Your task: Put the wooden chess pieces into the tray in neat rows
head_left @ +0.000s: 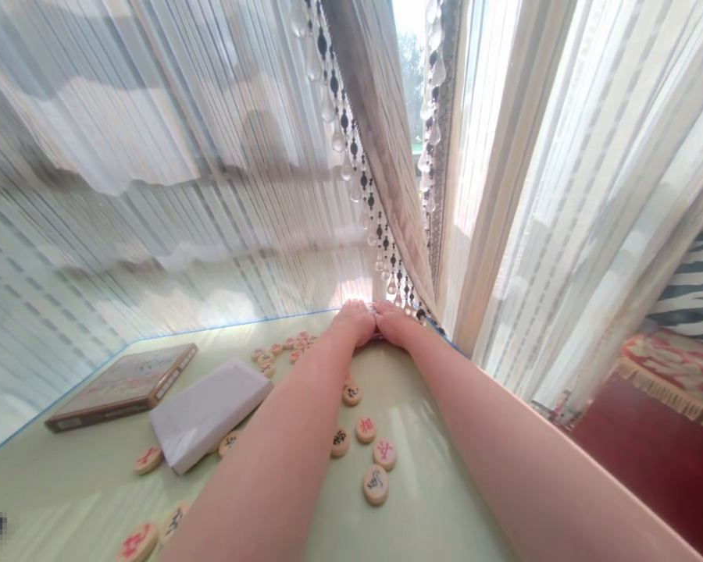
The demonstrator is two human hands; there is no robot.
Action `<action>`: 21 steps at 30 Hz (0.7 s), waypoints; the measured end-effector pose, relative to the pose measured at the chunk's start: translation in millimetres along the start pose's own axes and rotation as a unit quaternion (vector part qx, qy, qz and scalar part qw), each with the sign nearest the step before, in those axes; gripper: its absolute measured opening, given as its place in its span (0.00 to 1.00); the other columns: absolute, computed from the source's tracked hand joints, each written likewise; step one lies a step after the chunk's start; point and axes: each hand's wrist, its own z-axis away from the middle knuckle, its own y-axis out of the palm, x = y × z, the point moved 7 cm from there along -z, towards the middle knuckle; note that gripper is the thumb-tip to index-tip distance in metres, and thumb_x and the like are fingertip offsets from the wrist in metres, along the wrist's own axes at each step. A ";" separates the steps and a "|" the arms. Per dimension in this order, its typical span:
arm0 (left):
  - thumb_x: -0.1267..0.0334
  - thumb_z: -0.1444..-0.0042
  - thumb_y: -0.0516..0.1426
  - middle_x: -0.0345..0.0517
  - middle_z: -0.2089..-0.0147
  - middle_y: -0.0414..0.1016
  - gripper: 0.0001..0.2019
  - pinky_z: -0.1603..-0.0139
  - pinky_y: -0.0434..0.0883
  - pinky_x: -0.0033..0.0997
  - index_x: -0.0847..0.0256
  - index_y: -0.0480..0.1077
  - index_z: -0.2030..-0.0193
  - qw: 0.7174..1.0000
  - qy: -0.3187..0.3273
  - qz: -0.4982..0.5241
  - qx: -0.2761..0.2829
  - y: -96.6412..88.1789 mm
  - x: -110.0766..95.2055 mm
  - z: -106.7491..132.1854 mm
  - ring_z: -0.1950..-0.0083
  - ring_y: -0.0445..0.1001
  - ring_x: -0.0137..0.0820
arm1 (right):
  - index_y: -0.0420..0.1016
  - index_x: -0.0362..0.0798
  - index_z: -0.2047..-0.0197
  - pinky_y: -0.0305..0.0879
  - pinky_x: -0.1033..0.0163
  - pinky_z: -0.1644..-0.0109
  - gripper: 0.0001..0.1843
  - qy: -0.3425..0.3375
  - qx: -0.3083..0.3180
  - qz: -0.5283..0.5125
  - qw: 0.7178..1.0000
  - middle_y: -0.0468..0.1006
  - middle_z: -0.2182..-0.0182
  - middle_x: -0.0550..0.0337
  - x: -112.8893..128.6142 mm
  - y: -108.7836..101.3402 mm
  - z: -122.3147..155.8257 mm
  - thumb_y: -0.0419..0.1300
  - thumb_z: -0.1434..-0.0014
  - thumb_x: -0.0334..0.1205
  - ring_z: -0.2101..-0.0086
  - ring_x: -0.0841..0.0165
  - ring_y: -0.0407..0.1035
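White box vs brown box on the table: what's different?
- Surface: the white box looks plain; the brown box has a patterned top and markings along one side.
- Surroundings: the white box has round pieces, like the red-marked piece, right at its edge; the brown box has none.

Shared: both are flattish and rectangular, held by neither the left hand nor right hand.

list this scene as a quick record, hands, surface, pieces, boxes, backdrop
hands: left hand and right hand close together, arms stretched forward
under hands: something small shows between them, too hidden to identify
surface: pale green table with a blue edge
pieces: round game pieces with red or black characters, scattered
boxes: flat brown box at left; white box right of it in view
backdrop: striped sheer curtains, beaded drape
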 end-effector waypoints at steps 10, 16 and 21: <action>0.57 0.46 0.52 0.63 0.38 0.60 0.25 0.37 0.51 0.40 0.70 0.65 0.45 1.000 -0.005 0.011 0.001 2.1 7.6 -20.1 0.36 0.55 0.45 | 0.58 0.47 0.39 0.56 0.54 0.44 0.26 0.097 -0.040 -0.029 0.994 0.61 0.40 0.50 -14.6 -5.3 -4.3 0.41 0.39 0.44 0.44 0.58 0.59; 0.57 0.47 0.52 0.62 0.40 0.62 0.23 0.38 0.54 0.39 0.69 0.67 0.47 1.000 -0.016 0.004 0.004 2.7 9.0 -24.1 0.37 0.58 0.45 | 0.62 0.48 0.42 0.60 0.53 0.50 0.25 0.140 -0.053 -0.032 0.988 0.69 0.47 0.47 -14.7 -14.1 5.7 0.41 0.39 0.44 0.51 0.57 0.66; 0.56 0.47 0.51 0.63 0.40 0.61 0.24 0.37 0.53 0.39 0.69 0.68 0.47 1.000 -0.010 -0.003 0.006 0.4 7.1 -21.6 0.37 0.57 0.46 | 0.61 0.49 0.41 0.63 0.52 0.54 0.25 0.154 -0.053 -0.035 0.986 0.71 0.50 0.45 -16.3 -14.9 6.0 0.42 0.40 0.45 0.54 0.54 0.69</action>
